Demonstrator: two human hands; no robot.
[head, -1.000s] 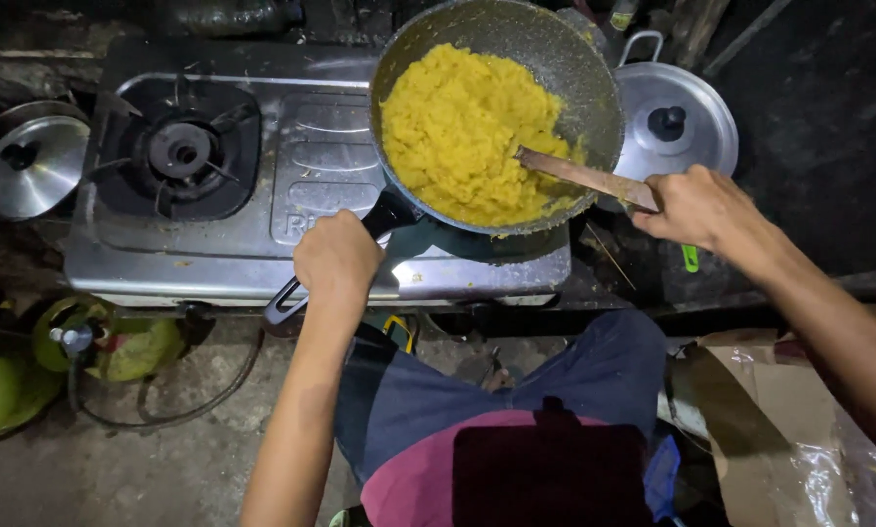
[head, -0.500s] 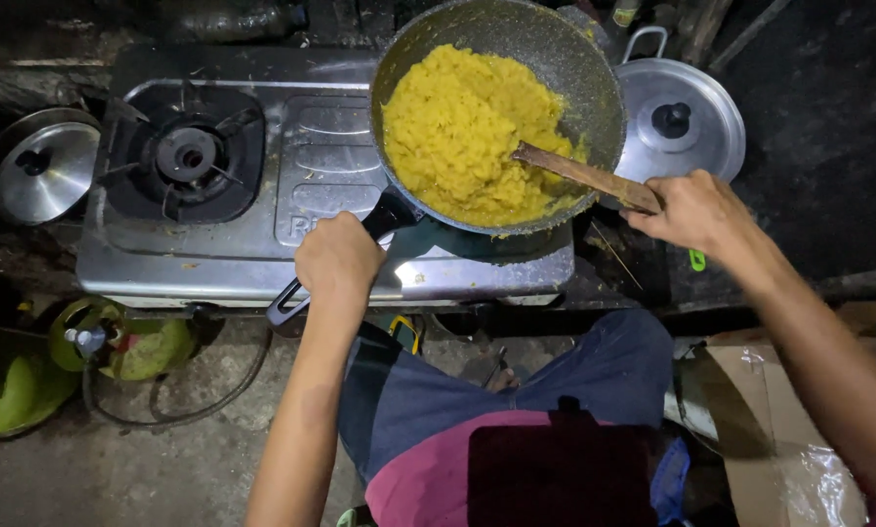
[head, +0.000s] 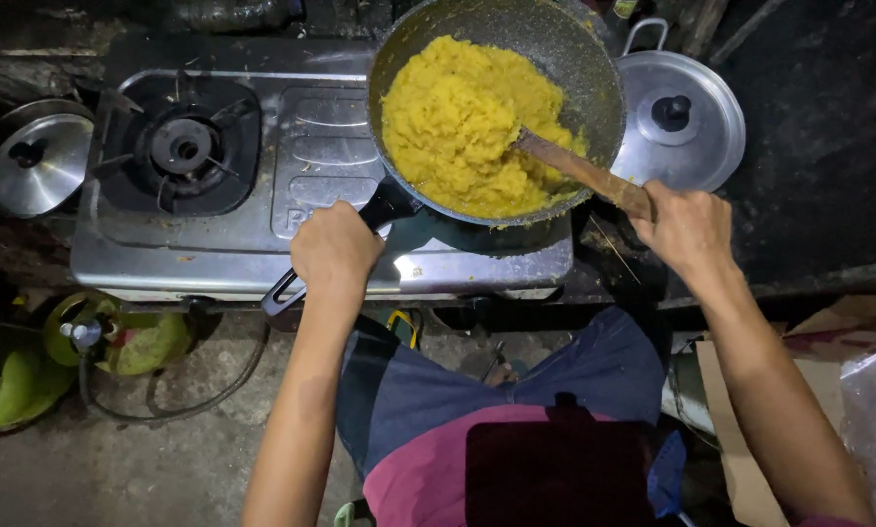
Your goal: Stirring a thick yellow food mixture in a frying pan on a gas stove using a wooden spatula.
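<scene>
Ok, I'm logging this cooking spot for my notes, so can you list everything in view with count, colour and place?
Stove: one, silver, two burners, centre.
Free burner: one, black, stove's left side.
Pan: one, dark speckled, on the right burner.
Mash: one mass, yellow, inside the pan.
Spatula: one, brown wood, blade in the mash.
Left lid: one, silver, left of the stove.
Right lid: one, silver with black knob, right of the pan.
Gas cylinders: two, green, floor at lower left.
Hose: one, dark, on the floor.
Left hand: closed on the black pan handle.
Right hand: closed on the spatula.
</scene>
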